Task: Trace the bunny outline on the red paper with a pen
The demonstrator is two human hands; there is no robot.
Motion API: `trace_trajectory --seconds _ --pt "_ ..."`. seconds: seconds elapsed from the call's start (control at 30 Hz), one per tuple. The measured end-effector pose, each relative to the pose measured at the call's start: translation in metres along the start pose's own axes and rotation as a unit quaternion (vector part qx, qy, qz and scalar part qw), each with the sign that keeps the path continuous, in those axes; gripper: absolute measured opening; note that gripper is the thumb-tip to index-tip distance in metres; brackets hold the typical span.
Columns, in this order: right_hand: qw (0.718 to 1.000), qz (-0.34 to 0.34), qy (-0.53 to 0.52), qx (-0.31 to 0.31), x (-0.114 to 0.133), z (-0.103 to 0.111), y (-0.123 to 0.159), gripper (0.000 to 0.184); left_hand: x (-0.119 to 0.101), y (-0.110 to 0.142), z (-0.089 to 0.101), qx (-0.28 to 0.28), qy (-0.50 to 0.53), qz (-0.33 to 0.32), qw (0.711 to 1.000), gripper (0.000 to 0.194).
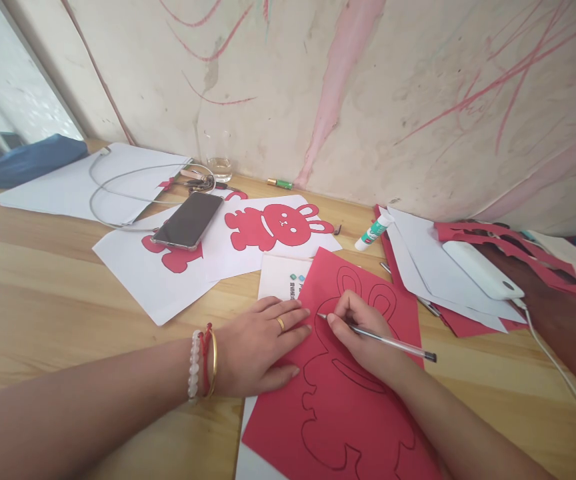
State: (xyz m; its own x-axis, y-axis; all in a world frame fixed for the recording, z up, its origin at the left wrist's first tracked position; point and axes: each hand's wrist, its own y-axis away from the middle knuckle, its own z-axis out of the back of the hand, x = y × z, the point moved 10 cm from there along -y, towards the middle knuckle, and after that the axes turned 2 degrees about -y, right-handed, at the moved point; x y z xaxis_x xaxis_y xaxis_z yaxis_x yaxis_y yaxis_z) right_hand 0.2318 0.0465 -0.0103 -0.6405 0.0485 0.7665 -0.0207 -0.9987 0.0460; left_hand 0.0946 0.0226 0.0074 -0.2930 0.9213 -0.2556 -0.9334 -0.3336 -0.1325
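- Red sheet (368,417): lies on the wooden table (53,287) directly before the person, long axis running far to near, its near end passing out of view; it bears a dark rabbit outline (335,407), ears at the far end.
- Pen (393,341): slants across the sheet, point toward the left and slightly far, blunt end toward the right and near. The point meets the left side of the outlined head; actual contact cannot be told.
- Right hand (363,327): pinches the pen between thumb and fingers, lying just right of the point and hiding part of the head.
- Left hand (263,347): grasps nothing; it lies flat over the sheet's left edge, fingers slightly spread, fingertips just left of the pen point and bounding the space on that side.
- Beneath the sheet: a white printed page (278,270), showing at the far left.
- Farther left: a red paper rabbit (275,227) on white paper; beside it, a phone (191,220) overlapping a second red figure (175,260).
- Far right: a glue stick (372,231), then stacked papers (428,253) bearing a white device (483,270), all apart from both hands.
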Motion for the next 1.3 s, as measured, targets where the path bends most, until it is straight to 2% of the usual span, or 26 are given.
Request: trace_trajectory --seconds 0.47,0.67,0.83,1.03,1.3 --pt "1.000 -0.003 -0.005 -0.002 -0.001 0.000 0.000 0.023 0.001 0.000 0.002 -0.016 0.010 -0.002 1.000 0.049" --pt "1.000 -0.003 -0.028 0.005 0.000 -0.002 0.000 0.023 0.001 0.000 0.000 -0.006 0.003 -0.001 1.000 0.050" --pt "0.993 -0.020 -0.089 -0.068 -0.003 0.013 -0.002 0.025 0.000 0.001 0.001 -0.004 0.003 0.003 1.000 0.050" --pt "0.996 -0.026 -0.054 -0.060 0.001 0.013 -0.005 0.024 0.001 0.000 0.003 -0.019 0.012 0.005 1.000 0.049" --pt "0.997 -0.024 -0.038 -0.061 -0.003 0.010 -0.004 0.024 0.002 0.001 -0.001 -0.012 0.004 0.006 1.000 0.050"
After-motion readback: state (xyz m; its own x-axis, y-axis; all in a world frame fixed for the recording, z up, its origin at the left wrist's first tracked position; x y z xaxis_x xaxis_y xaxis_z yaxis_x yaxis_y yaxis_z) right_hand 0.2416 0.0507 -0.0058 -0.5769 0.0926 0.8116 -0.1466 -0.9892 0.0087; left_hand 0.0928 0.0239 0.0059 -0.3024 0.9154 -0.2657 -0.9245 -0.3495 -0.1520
